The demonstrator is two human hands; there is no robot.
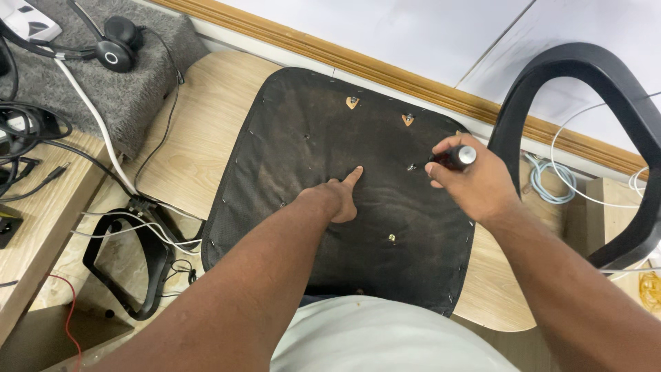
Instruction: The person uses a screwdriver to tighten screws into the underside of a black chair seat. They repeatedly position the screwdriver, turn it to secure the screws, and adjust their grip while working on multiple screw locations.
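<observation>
An upturned chair seat lies in front of me, its underside covered in black fabric stapled round the edge. My left hand rests on the middle of the fabric with the index finger stretched out and the other fingers curled. My right hand grips a dark-handled screwdriver with its tip down at a screw on the right part of the seat. Two small cut-outs with bolts sit near the far edge, and another screw shows nearer to me.
A black chair armrest loops up at the right, a second black armrest lies at the lower left. A headset rests on grey carpet at the top left, with several cables around it. Wooden skirting runs behind the seat.
</observation>
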